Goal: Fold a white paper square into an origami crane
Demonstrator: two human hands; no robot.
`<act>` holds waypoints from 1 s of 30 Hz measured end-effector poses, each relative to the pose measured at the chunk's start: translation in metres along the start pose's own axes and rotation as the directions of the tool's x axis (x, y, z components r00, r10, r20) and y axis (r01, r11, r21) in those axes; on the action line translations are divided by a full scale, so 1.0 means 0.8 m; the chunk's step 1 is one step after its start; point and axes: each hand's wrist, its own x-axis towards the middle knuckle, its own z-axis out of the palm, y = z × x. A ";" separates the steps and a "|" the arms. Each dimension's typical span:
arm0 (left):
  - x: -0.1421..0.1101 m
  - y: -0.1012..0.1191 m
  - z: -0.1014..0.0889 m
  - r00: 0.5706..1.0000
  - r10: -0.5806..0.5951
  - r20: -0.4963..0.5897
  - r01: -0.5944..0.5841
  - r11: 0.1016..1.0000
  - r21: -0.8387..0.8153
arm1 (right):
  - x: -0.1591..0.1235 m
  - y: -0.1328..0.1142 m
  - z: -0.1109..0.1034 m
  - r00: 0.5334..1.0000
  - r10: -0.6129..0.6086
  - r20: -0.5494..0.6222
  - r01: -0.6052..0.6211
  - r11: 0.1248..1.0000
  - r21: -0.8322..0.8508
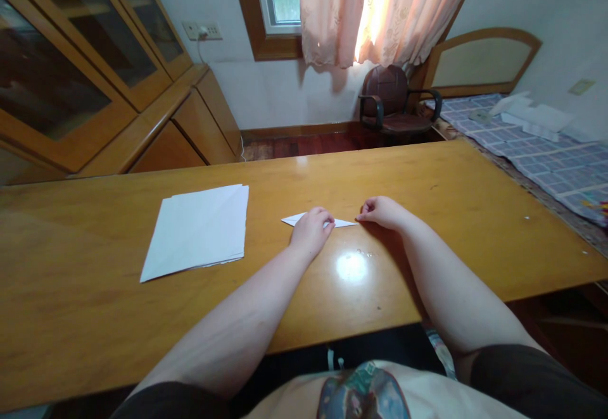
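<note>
On the middle of the tabletop point(323, 305) lies a narrow folded paper point(344, 223), where the left hand point(312, 229) rests over its left part with the fingers curled, and the right hand point(377, 210) has its fingers bent in, with the fingertips at the paper's right point; whether either hand really pinches it, I cannot tell. To the left, well apart, lies a stack of white sheets point(199, 232), and beyond the far edge stand a brown armchair point(389, 99) and, behind it, a pink curtain point(332, 14).
</note>
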 end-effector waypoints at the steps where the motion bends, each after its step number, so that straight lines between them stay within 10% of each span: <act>1: 0.000 0.000 0.000 1.000 0.002 0.001 -0.002 1.000 -0.002 | -0.001 0.000 0.002 0.999 -0.029 -0.027 0.030 0.999 0.030; 15: -0.001 -0.001 -0.004 0.999 0.026 0.046 -0.026 1.000 -0.004 | 0.004 -0.009 0.033 0.966 -0.251 0.068 0.244 0.965 0.099; 30: 0.000 0.002 -0.007 0.998 0.013 0.068 -0.010 0.999 -0.043 | -0.005 -0.024 0.032 0.983 -0.166 0.077 0.169 0.985 -0.033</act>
